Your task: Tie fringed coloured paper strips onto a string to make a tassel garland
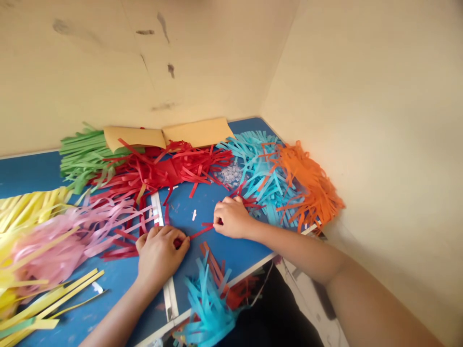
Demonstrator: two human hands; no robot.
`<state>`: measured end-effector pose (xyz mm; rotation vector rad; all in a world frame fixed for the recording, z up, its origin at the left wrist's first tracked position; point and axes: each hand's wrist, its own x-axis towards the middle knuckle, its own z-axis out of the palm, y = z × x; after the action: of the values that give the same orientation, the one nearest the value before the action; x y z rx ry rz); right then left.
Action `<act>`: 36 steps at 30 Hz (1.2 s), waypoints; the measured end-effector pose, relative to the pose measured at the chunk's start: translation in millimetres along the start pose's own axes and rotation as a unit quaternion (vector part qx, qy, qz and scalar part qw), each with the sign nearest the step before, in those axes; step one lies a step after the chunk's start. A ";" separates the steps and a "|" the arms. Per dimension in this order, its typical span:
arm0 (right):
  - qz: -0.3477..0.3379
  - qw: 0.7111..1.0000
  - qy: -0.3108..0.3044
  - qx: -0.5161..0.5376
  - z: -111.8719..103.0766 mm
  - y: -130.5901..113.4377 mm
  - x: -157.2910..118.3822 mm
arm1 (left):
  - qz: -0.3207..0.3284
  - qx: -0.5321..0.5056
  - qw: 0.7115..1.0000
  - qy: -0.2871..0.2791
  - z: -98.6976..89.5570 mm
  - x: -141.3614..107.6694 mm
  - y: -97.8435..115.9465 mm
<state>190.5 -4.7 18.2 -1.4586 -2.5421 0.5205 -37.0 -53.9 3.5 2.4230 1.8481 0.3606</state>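
Note:
A thin red paper strip (pixel 201 232) stretches over the blue table between my two hands. My left hand (pixel 162 248) is closed on red paper at the left end, its thumb and fingers curled together. At the right end my right hand (pixel 233 217) is closed on the same red paper, with more red strips sticking out past its knuckles. Behind my hands lies a heap of red fringed paper (pixel 162 168). Turquoise fringe (pixel 265 173) lies beyond my right hand. Pink fringe (pixel 54 241) spreads to the left of my left hand.
Green fringe (pixel 85 156) and yellow card (pixel 198 132) lie along the wall. Orange fringe (pixel 311 183) hangs at the right edge. Yellow strips (pixel 54 299) lie front left. A turquoise and red bundle (pixel 208 308) sits at the blue table's (pixel 195 197) front edge.

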 end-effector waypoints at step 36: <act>-0.044 0.741 -0.147 0.653 -75.0 -69.5 -51.6 | 0.291 -0.030 0.896 0.335 -116.2 -44.5 67.0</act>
<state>184.3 -65.0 115.4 -0.6624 -1.4909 2.0382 -11.6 -124.6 123.2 2.9964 1.1335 1.4186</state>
